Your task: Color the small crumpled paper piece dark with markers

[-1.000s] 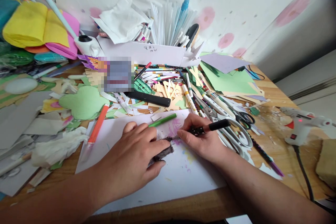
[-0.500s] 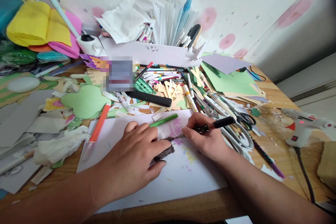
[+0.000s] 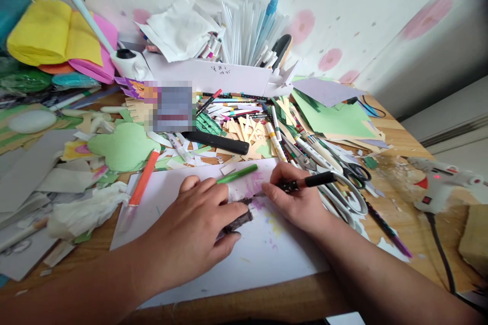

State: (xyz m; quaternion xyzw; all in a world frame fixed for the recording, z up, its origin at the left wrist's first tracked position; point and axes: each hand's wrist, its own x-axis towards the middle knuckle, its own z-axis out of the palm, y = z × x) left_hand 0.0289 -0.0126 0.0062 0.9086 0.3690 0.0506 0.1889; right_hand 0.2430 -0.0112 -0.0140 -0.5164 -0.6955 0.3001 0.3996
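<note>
On a white sheet of paper (image 3: 267,264) marked with pink and yellow ink, my left hand (image 3: 198,218) presses down a small piece of paper (image 3: 242,219), mostly coloured black. Its thumb and index finger lie across that piece, and the hand covers the rest of it. A black marker (image 3: 319,179) with a dotted barrel is pinched in my right hand (image 3: 295,198). The marker's tip points left, at the upper edge of the dark piece. A green marker (image 3: 238,174) lies just beyond my left fingers, and an orange marker (image 3: 144,177) rests on the sheet's left side.
Paper scraps (image 3: 91,208) crowd the left. Behind the sheet are a black stick-shaped object (image 3: 219,142), loose markers and a white box (image 3: 213,75) of pens and clear sticks. Scissors (image 3: 354,175) and a glue gun (image 3: 434,188) with a cord lie right.
My right hand and the black marker have shifted slightly left, and the marker's back end sits a little lower. My left hand stays on the dark piece.
</note>
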